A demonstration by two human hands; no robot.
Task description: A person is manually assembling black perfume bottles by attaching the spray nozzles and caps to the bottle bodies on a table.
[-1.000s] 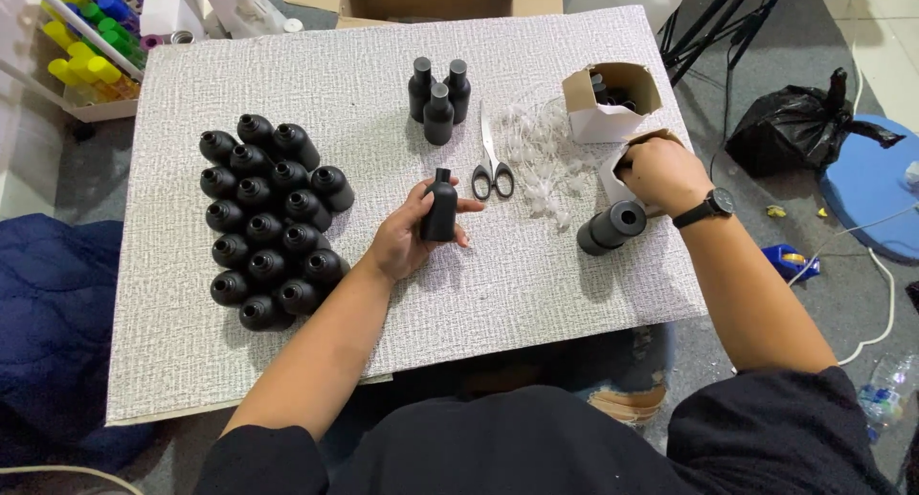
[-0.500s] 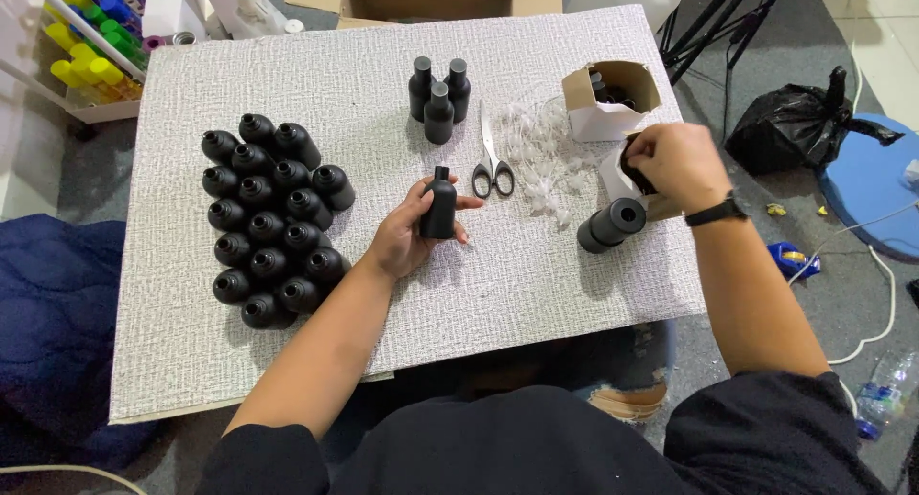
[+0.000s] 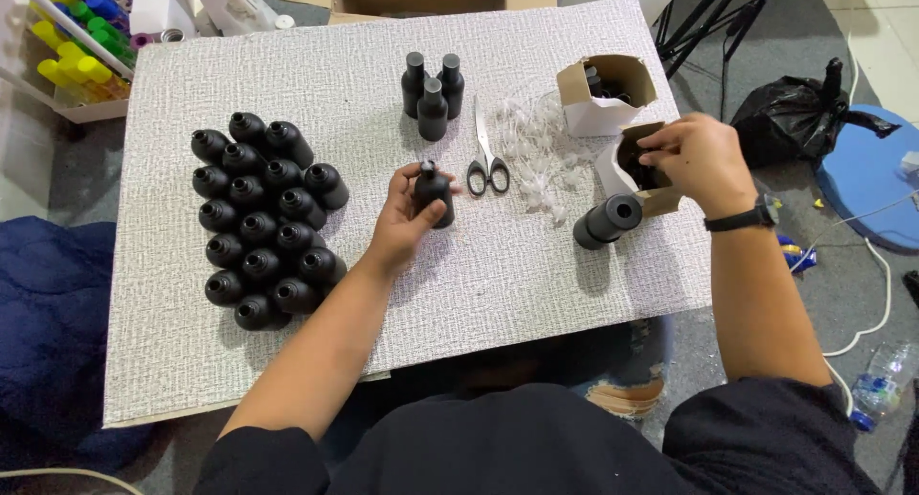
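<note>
A: Status? Left hand [image 3: 407,222] holds a black bottle [image 3: 434,194] upright at worktop [image 3: 287,93] centre.

B: Right hand [image 3: 699,160], fingers pinched inside the small box [image 3: 637,165] by the right edge; contents hidden. Capping stage, apparently; the cap must be aligned over the bottle's neck.

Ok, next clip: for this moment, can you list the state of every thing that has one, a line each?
left hand: gripping one black bottle, upright, uncapped
right hand: fingers reaching into small open box
second small box: open, dark parts inside
three bottles: upright, capped
bottle cluster: upright, uncapped
scissors: lying closed
two dark tubes: lying on their sides
</note>
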